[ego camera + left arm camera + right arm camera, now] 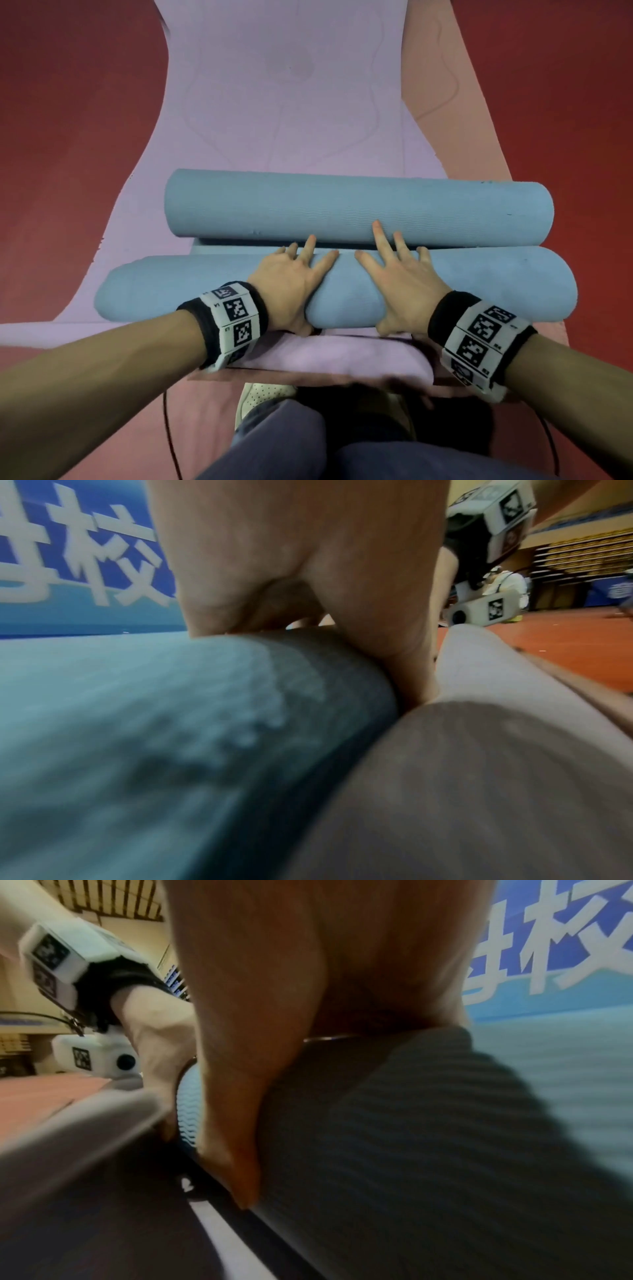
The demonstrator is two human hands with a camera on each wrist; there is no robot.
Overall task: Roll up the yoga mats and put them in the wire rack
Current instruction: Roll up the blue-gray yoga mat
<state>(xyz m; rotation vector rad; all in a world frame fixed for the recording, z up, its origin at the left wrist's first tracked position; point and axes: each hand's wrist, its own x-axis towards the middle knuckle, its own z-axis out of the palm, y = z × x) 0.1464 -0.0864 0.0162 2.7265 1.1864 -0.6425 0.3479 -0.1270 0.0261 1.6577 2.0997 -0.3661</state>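
Left grip (291,287): palm down on the near blue roll (479,287), fingers spread straight over its top, thumb tucked under the near edge. Flat press, not clenched round anything. Right grip (399,284): same posture just to 3 o'clock of the left, fingers splayed and straight, tips reaching onto the far blue roll (342,205); thumb down at the roll's near side.

Wrist views agree: left hand (308,561) lies over the blue curve with the thumb wedged between it and the lilac fold; right hand (308,974) drapes over ribbed blue surface.

Count: two blue rolls, lying side by side and touching, long axes running 9 to 3 o'clock. A flat blue strip shows between them at 9 o'clock, so they may be two ends of one mat; cannot tell.

Under them, one lilac mat (274,85) stretched flat toward 12 o'clock, faint line drawing on it, its near end folded up at 6 o'clock. Below that, one pink mat (445,85), edge showing at 1 to 3 o'clock. Red floor (68,102) all round.

Each wrist carries one band of black-and-white square code tags (236,318); one tag reads "40".

Blue banner (85,561) with large white Chinese characters, one reading "校".
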